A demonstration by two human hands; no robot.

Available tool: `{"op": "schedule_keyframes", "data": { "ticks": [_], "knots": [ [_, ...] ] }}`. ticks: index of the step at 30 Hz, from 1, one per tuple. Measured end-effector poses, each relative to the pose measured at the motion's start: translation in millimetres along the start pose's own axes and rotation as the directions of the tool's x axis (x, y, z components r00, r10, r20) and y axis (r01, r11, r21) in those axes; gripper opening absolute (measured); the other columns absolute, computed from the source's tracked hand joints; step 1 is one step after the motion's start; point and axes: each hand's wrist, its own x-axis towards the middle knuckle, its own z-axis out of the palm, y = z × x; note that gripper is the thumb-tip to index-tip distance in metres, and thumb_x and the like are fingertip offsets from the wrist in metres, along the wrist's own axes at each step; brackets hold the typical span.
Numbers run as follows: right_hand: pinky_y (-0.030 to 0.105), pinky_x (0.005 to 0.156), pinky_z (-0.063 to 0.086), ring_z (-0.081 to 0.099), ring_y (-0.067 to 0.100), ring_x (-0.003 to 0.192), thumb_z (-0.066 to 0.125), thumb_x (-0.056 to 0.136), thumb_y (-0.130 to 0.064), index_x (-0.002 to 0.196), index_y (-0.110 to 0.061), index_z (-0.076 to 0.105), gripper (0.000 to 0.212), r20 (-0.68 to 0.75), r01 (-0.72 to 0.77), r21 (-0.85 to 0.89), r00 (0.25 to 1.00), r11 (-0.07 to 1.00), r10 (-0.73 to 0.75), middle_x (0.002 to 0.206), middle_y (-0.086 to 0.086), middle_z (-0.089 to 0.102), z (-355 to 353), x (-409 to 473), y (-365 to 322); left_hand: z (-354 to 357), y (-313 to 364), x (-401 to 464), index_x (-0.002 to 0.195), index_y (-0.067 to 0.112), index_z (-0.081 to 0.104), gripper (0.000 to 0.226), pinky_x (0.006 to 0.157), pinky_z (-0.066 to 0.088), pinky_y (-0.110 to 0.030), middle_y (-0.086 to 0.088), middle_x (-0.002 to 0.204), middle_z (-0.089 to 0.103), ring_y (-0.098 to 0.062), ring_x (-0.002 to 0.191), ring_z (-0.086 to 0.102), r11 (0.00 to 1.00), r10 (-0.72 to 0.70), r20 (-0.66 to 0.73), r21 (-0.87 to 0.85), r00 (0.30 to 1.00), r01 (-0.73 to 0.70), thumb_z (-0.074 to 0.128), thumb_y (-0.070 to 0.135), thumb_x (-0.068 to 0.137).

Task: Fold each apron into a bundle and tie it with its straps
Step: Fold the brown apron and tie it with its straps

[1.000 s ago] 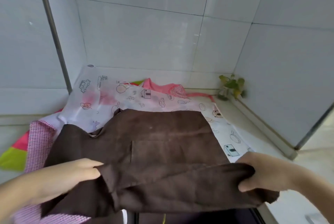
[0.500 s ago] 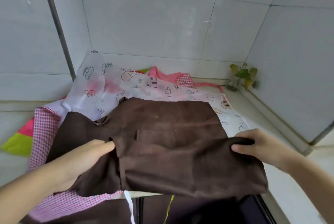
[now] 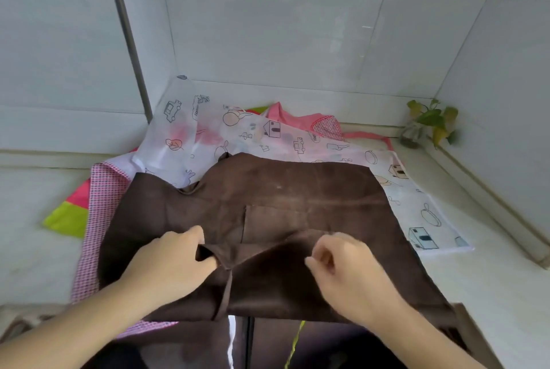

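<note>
Lying mid-frame atop a printed white apron (image 3: 297,142), brown apron (image 3: 297,199); left hand (image 3: 169,261) pinches its folded edge, right hand (image 3: 348,264) curled, grip uncertain. Bare counter (image 3: 488,279) lower right. Hands now closer together.

Soft, even daylight fills the tiled corner, casting only faint shadows. Wide-angle distortion bends the edges. The whole frame is slightly blurred.

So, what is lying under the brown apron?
Under the brown apron a white printed sheet shows behind and right, and pink checked cloth at left, above a green and pink piece. How they continue beneath is covered.
</note>
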Motion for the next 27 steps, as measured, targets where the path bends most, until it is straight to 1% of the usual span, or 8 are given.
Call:
{"op": "schedule_keyframes", "data": {
  "ticks": [2,5,8,12,17,20,22,27],
  "knots": [
    [0.019,0.07,0.052,0.066,0.005,0.077,0.066,0.088,-0.051,0.087,-0.023,0.072,0.029,0.313,-0.139,0.313,0.949,0.94,0.036,0.079,-0.009,0.072,10.4,-7.7,-52.6,6.7,2.2,1.4,0.095,0.031,0.053,0.019,0.058,0.05,-0.03,0.005,0.076,0.065,-0.01,0.066,0.063,1.0,-0.016,-0.045,0.006,0.999,0.016,0.051,0.05,0.098],
    [0.013,0.074,0.053,0.066,-0.004,0.079,0.072,0.081,-0.047,0.1,-0.032,0.064,0.026,0.39,-0.23,0.503,0.921,0.833,0.019,0.089,-0.018,0.074,42.1,-4.7,-97.5,15.2,0.0,2.7,0.092,0.029,0.051,0.019,0.058,0.048,-0.033,0.006,0.078,0.063,-0.012,0.068,0.062,0.998,-0.052,-0.051,-0.035,0.997,0.05,0.047,0.045,0.1],
    [0.022,0.066,0.052,0.06,0.003,0.063,0.073,0.085,-0.017,0.092,-0.012,0.068,0.01,0.49,-0.399,0.66,0.871,0.636,0.037,0.07,-0.007,0.072,55.9,1.3,-116.1,24.3,-7.5,1.5,0.102,0.029,0.048,0.017,0.061,0.046,-0.035,0.005,0.088,0.069,-0.018,0.078,0.068,0.998,-0.023,-0.082,0.058,0.996,0.027,0.046,0.046,0.1],
    [0.02,0.051,0.037,0.04,0.011,0.048,0.068,0.092,-0.013,0.066,0.0,0.066,0.028,0.448,-0.365,0.694,0.894,0.621,0.025,0.053,0.005,0.051,26.6,1.7,-118.6,41.2,-20.2,-1.7,0.105,0.027,0.039,0.036,0.063,0.041,-0.037,0.003,0.103,0.073,-0.024,0.091,0.073,0.975,0.068,-0.128,0.22,0.989,-0.039,0.041,0.063,0.1],
    [0.025,0.065,0.041,0.043,0.02,0.054,0.062,0.1,-0.015,0.068,0.0,0.065,0.036,0.206,-0.148,0.852,0.977,0.503,-0.061,0.045,-0.001,0.039,-36.3,26.0,-120.4,49.2,-27.7,1.5,0.113,0.028,0.049,0.061,0.066,0.056,-0.032,0.003,0.087,0.071,-0.017,0.079,0.072,0.963,0.092,-0.204,0.266,0.975,-0.035,0.018,0.077,0.096],
    [0.036,0.06,0.046,0.053,0.029,0.063,0.063,0.101,-0.012,0.114,-0.009,0.071,0.016,0.115,-0.049,0.916,0.983,0.399,-0.143,0.072,0.012,0.065,-49.6,57.5,-132.4,44.6,-27.9,-0.1,0.134,0.027,0.05,0.067,0.066,0.053,-0.031,0.005,0.095,0.074,-0.014,0.085,0.073,0.974,0.106,-0.208,0.218,0.972,-0.059,0.024,0.078,0.098],
    [0.038,0.06,0.05,0.064,0.032,0.074,0.064,0.1,-0.012,0.142,-0.032,0.058,0.047,0.127,-0.057,0.929,0.977,0.365,-0.169,0.113,0.008,0.075,-41.1,77.9,-135.2,40.0,-30.6,-1.5,0.138,0.028,0.047,0.072,0.069,0.056,-0.028,0.009,0.097,0.073,-0.011,0.085,0.072,0.986,0.102,-0.162,0.148,0.981,-0.078,0.027,0.081,0.095],
    [0.044,0.067,0.059,0.076,0.035,0.087,0.058,0.103,-0.039,0.145,-0.037,0.05,0.043,0.235,-0.233,0.878,0.971,0.418,0.048,0.125,-0.003,0.071,13.4,87.5,-120.7,21.9,-44.1,-11.1,0.124,0.04,0.048,0.05,0.074,0.053,-0.019,0.027,0.104,0.059,-0.004,0.09,0.066,0.969,0.056,-0.063,-0.239,0.996,-0.069,0.04,0.079,0.093]
  ]
}}
